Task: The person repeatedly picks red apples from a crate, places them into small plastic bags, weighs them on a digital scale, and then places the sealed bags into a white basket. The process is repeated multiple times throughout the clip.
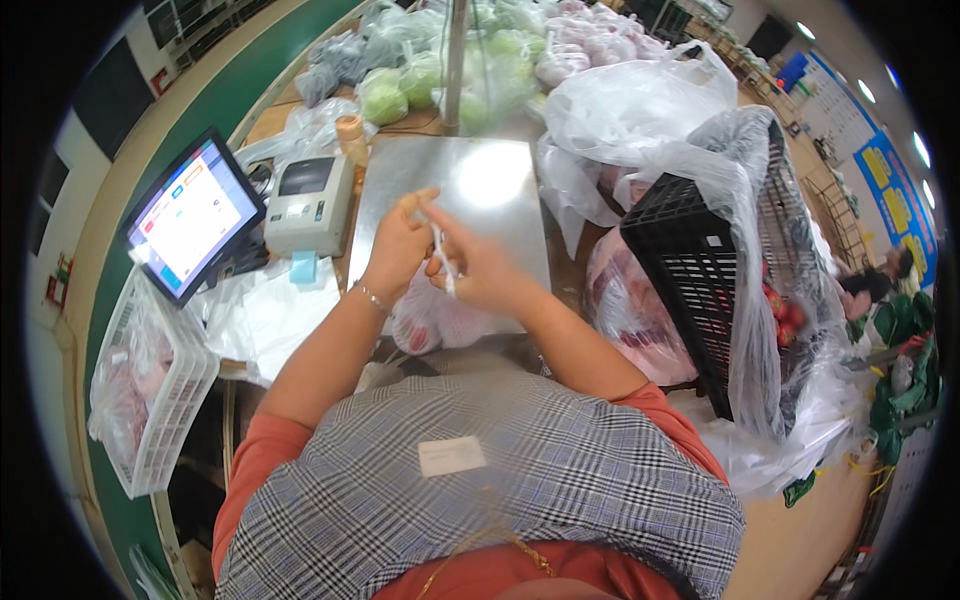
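Note:
Both hands are raised over the near half of a steel weighing platform point(480, 169). My left hand point(401, 244) grips the twisted neck of a clear plastic bag point(439, 319). Round reddish fruit or vegetables in foam nets show through the bag, which hangs below the hands at the platform's near edge. On the right, my right hand point(484, 270) is blurred; its fingers close on the white twisted end of the bag, close to the left fingertips. Its index finger points towards the left hand.
A label printer point(309, 206) and a touchscreen point(196, 217) stand at the left, above a white plastic basket point(180, 405). Bagged green produce point(384, 97) lies at the back. A black plastic crate point(679, 277) lined with plastic stands tilted at the right, beside a large filled bag point(634, 315).

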Tool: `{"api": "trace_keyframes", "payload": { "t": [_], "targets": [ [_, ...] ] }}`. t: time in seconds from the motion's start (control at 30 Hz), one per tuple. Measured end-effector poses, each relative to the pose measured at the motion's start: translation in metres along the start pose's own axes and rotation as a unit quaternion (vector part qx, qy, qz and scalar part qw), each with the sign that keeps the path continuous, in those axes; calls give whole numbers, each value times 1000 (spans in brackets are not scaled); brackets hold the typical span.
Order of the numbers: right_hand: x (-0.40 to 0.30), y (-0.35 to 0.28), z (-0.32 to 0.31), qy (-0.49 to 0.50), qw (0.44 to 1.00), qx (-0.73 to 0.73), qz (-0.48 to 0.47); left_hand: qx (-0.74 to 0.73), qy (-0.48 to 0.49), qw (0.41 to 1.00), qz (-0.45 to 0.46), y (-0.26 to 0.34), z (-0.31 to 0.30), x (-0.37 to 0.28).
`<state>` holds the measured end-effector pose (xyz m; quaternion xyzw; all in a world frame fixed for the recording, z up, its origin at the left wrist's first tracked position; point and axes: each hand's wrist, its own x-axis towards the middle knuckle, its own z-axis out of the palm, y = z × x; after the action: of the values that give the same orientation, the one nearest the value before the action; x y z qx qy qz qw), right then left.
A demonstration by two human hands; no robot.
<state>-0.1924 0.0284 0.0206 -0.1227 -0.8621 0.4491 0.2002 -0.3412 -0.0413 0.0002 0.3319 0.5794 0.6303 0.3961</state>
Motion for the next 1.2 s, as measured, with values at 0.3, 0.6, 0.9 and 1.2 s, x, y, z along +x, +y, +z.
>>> {"api": "trace_keyframes", "payload": {
  "t": [0.3,0.6,0.9,1.2],
  "targets": [
    [-8,104,-33,202,962,-174,57,434,-90,851,283,-29,-33,-99],
    [-2,4,-48,-67,893,401,192,15,143,989,23,-80,-83,-87],
    [181,103,-114,346,885,275,149,-22,193,981,-18,-100,-98,-103],
    [325,169,-411,561,812,-136,86,-26,343,936,-70,-118,-151,-136]
  ]
}}
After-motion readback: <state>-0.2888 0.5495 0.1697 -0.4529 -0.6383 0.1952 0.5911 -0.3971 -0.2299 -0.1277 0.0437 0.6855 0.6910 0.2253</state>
